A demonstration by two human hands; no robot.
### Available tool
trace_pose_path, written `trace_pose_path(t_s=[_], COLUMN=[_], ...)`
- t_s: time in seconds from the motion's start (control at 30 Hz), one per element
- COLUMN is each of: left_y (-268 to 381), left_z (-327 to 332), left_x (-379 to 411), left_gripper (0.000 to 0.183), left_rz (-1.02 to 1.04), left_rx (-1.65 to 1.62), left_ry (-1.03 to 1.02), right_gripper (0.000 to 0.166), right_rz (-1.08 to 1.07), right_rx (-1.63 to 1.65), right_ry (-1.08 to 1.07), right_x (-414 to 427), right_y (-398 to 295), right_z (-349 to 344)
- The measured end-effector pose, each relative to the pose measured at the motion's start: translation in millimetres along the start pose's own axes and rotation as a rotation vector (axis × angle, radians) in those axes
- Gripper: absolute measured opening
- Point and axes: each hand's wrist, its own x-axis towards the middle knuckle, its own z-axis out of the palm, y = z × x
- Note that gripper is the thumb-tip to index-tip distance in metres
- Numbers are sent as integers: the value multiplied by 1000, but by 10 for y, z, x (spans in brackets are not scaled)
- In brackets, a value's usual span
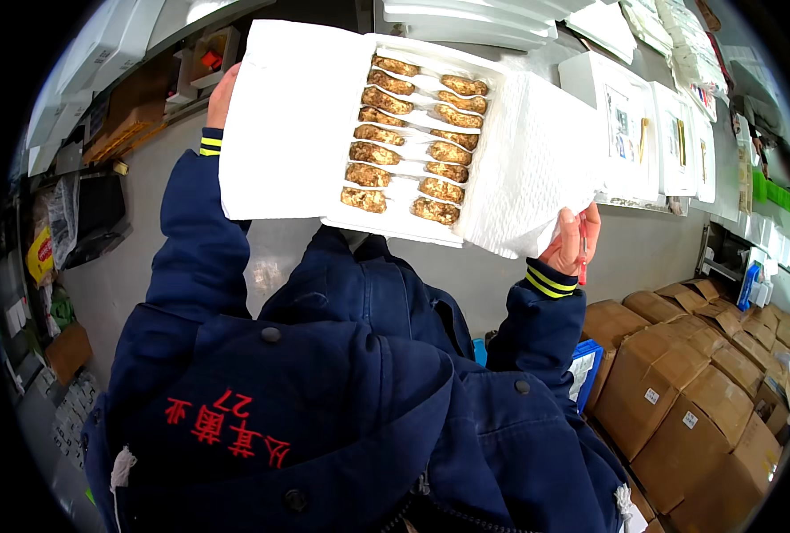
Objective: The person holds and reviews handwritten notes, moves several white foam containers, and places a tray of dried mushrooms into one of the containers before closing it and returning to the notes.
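Observation:
A white foam box (401,230) lies before me with its liner spread open to both sides. Two columns of brown, mottled mushrooms (375,153) rest inside it, separated by white padding. My left hand (222,96) grips the outer edge of the smooth white liner sheet (288,126); most of its fingers are hidden behind the sheet. On the other side, my right hand (573,238) pinches the lower corner of a textured white paper sheet (534,160), thumb on top. A red pen (582,250) is also tucked between the fingers of that hand.
Beyond the box, white foam boxes (608,126) with printed fronts stand on a metal table at the right, near stacked white foam lids (475,23). Brown cardboard cartons (668,373) are piled at my right. A black bin (95,216) stands at the left.

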Motion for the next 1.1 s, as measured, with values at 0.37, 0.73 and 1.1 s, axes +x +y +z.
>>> trace_pose_path(t_s=[0.37, 0.73, 1.1], left_y=[70, 298, 748], left_z=[-37, -16, 213], left_x=[152, 109, 55], left_gripper=[37, 31, 25], left_rz=[3, -157, -132], left_rx=[-594, -872, -896], left_ry=[-146, -110, 12], right_gripper=[45, 34, 44], right_rz=[-19, -119, -621], right_rx=[-2, -233, -1015], right_ry=[34, -403, -746], right_x=[-78, -363, -188], right_y=[-63, 311, 1116], right_z=[221, 1017, 1542])
